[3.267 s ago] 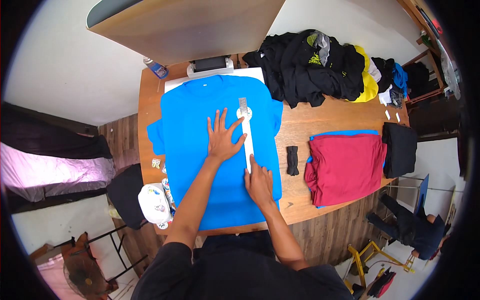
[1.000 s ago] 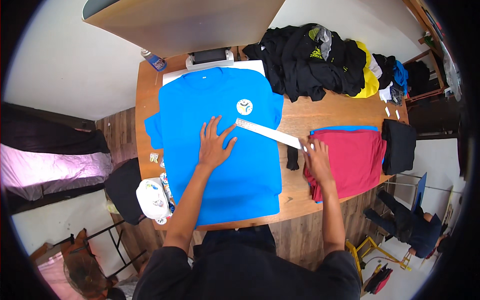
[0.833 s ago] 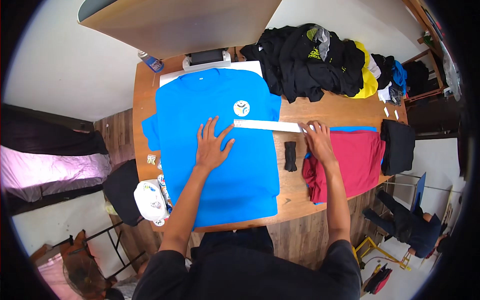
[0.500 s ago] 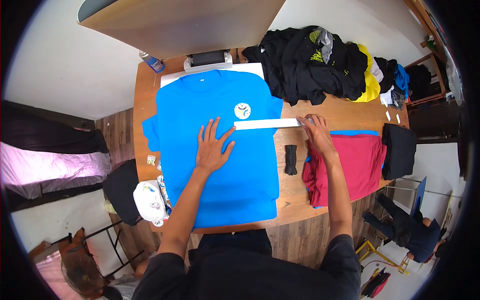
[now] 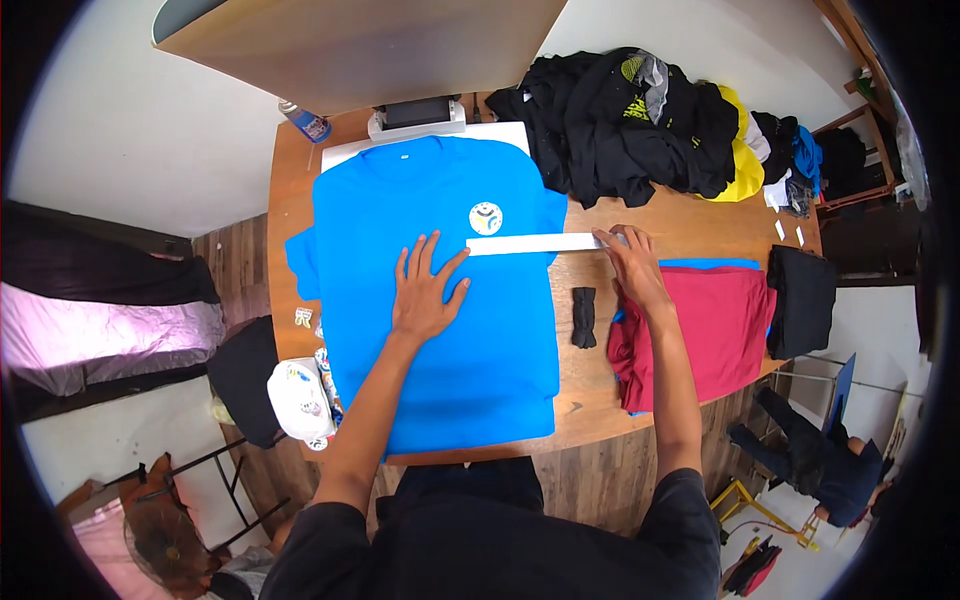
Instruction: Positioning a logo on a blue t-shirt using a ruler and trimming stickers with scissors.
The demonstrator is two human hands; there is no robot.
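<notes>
Head view: resting spread left hand (image 5: 425,290) on blue shirt (image 5: 470,370), pinching ruler (image 5: 530,244) with right hand (image 5: 636,270); might skew 1 round patch (image 5: 486,218), if loose, by swinging ruler upward.

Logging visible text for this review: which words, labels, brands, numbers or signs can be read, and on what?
Printed words aren't copied here; places only.
Yellow-green lettering on black garments: partly legible, not quoted.
Round emblem on the blue shirt: any lettering too small to read.
Neck label: too small.
Blue can: print too small.
White ruler: no readable marks.
Pale patch on the table: too small.
</notes>
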